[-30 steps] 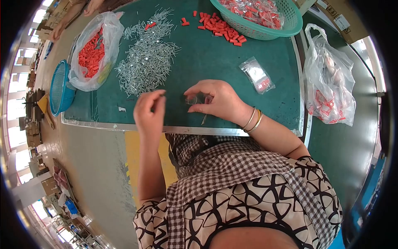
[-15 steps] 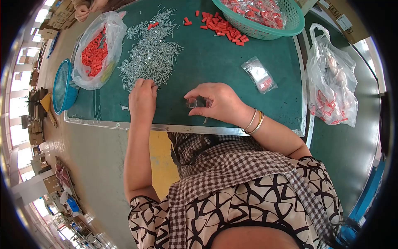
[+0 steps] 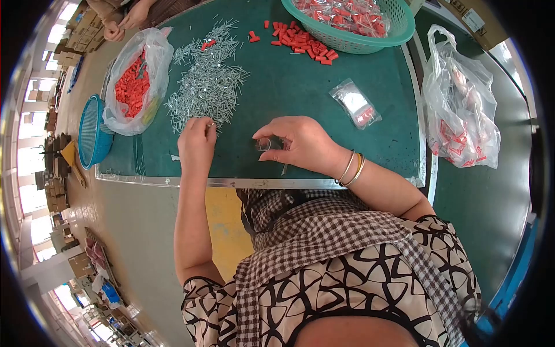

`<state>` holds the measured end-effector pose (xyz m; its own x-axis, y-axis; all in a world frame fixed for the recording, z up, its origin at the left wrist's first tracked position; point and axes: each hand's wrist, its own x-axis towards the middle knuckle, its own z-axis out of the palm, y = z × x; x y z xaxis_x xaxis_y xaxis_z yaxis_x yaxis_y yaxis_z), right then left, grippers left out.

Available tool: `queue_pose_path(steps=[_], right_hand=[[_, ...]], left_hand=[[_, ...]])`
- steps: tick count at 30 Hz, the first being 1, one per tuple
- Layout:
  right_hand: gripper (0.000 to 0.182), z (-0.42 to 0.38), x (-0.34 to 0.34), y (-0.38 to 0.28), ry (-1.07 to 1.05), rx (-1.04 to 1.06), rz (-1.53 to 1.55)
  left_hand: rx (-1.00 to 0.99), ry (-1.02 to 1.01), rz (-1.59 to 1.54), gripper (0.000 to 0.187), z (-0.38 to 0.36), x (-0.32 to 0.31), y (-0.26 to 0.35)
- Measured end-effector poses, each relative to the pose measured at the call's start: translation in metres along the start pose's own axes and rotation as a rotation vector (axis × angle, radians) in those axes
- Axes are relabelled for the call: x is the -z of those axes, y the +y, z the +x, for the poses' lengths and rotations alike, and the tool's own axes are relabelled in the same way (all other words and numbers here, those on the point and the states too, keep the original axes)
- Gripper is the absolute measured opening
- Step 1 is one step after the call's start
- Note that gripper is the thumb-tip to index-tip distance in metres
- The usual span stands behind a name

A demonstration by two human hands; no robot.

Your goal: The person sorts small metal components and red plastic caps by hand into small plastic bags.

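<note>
My left hand [image 3: 196,146] is closed in a pinch at the near edge of a heap of silvery screws [image 3: 205,95]. A tiny glint shows by its fingertips, too small to name. Between the thumb and fingers of my right hand [image 3: 300,141] is a clear, round-mouthed plastic piece [image 3: 264,144], held just above the table. Its far end is hidden by the palm. Beyond the screws lie loose red plastic plugs [image 3: 303,41]. A small clear zip bag with red contents [image 3: 355,104] rests to the right of my right hand.
A white plastic bag of red plugs [image 3: 110,115] and a blue basket [image 3: 95,133] are at the left. A green basket [image 3: 347,41] holds packed bags at the back. At right hangs a clear carrier bag [image 3: 462,98]. Another person's hands [image 3: 124,23] are at the upper left.
The view has shifted slightly. My left hand has drawn back a little from the screws, fingers still pinched. My right hand keeps the same hold on the clear piece.
</note>
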<state>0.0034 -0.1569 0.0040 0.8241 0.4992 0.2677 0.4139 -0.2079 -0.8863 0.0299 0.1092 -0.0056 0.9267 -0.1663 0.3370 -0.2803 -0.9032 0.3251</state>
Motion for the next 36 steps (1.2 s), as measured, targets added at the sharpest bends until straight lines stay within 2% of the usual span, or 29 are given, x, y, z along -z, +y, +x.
queue_pose_path(steps=[2,5,8,11,18,24,33,36], right_hand=[[0.035,0.001,0.001,-0.001,0.012,-0.017,0.027],[0.038,0.000,-0.001,0.000,0.047,-0.048,0.086],[0.039,0.001,-0.002,0.002,0.065,-0.077,0.128],[0.039,0.000,-0.001,0.000,0.066,-0.112,0.123],[0.039,0.001,0.000,-0.002,0.060,-0.140,0.141],[0.039,0.002,0.003,-0.006,0.027,-0.188,0.153],[0.039,0.000,-0.001,-0.002,0.090,-0.123,0.138],[0.039,0.001,0.001,-0.004,0.072,-0.144,0.140]], left_hand=[[0.204,0.045,-0.266,0.010,-0.001,0.002,0.003],[0.579,0.045,-1.016,0.009,-0.001,0.010,0.015],[0.603,-0.017,-1.334,0.008,-0.007,0.013,0.031],[0.561,-0.093,-1.395,0.012,-0.012,0.013,0.050],[0.312,-0.130,-1.193,0.013,-0.023,0.010,0.079],[0.350,-0.092,-1.263,0.013,-0.023,0.008,0.073],[0.184,-0.088,-0.876,0.010,-0.019,0.014,0.094],[0.206,-0.053,-0.894,0.011,-0.021,0.016,0.092]])
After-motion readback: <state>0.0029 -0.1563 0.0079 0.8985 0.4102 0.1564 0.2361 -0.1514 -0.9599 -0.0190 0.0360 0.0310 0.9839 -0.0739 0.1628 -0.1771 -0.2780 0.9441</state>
